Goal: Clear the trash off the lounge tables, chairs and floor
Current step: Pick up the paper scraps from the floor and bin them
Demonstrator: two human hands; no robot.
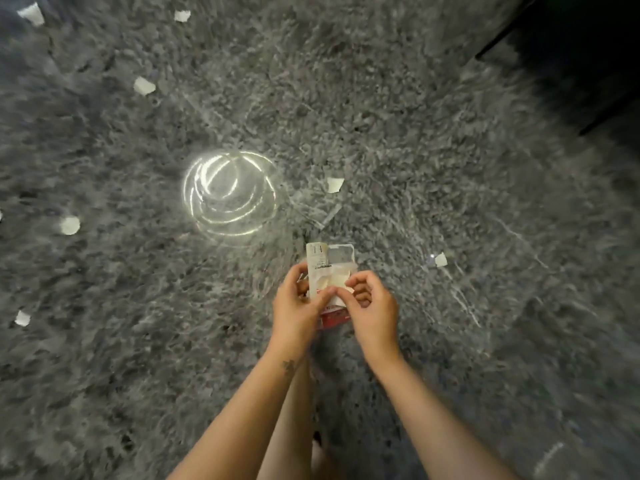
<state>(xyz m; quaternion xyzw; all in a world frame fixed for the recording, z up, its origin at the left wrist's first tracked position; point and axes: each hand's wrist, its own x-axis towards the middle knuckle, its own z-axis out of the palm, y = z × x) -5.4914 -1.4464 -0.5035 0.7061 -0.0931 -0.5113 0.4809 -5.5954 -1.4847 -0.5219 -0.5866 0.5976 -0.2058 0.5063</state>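
My left hand (297,308) grips a white and red carton (329,268) with its torn top open, held above the grey shaggy carpet (398,133). My right hand (369,301) pinches a white paper scrap (337,284) at the carton's mouth. Several torn white paper scraps lie scattered on the carpet, among them one (334,184) just beyond the carton, one (440,259) to its right and one (144,86) at the upper left.
A bright ring-shaped patch of light (228,194) falls on the carpet left of centre. Dark furniture (581,57) stands at the upper right. More scraps lie at the left edge (70,225) and far corner (32,13). My bare leg (298,427) shows below my arms.
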